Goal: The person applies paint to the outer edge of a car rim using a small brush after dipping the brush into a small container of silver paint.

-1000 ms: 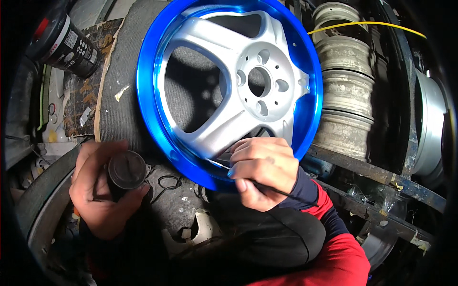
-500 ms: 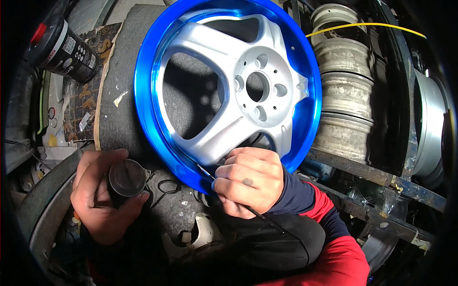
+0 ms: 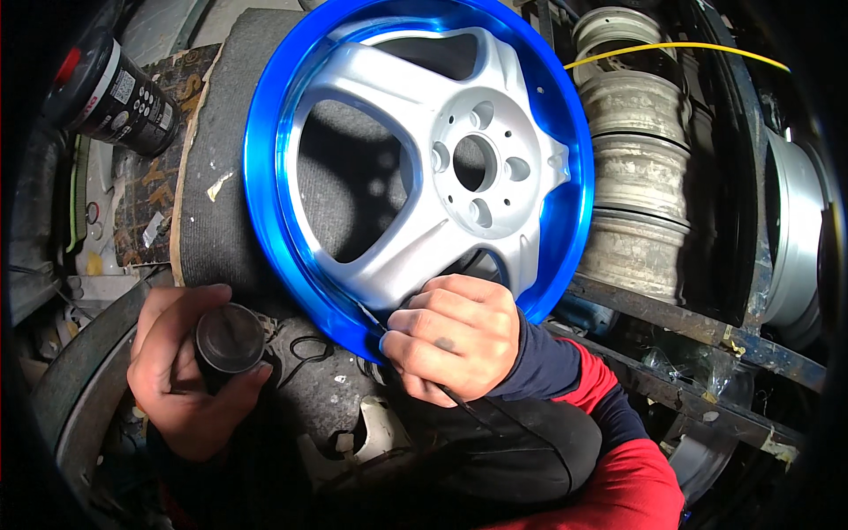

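Note:
A car wheel [image 3: 477, 97] with silver spokes and a glossy blue outer rim [image 3: 269, 208] lies face up in front of me. My right hand [image 3: 455, 340] is closed around a thin brush [image 3: 369, 316], pinched near its tip. That tip meets the seam where the silver face joins the blue rim, at the wheel's near left edge. The dark handle slants back below my palm. In my left hand [image 3: 181, 375], to the left of the wheel, is a small dark round cup [image 3: 230, 338], gripped between thumb and fingers. What the cup contains is too dark to tell.
Beneath the wheel is a grey padded surface [image 3: 212, 150]. A black canister [image 3: 132, 106] with a red cap stands at the far left. Several bare wheels [image 3: 636, 172] are stacked behind a metal frame [image 3: 671, 322] on the right. A yellow cord [image 3: 698, 46] crosses above them.
The right hand has shifted slightly left, carrying the brush tip a little along the blue rim's seam. My left hand and its cup have barely moved.

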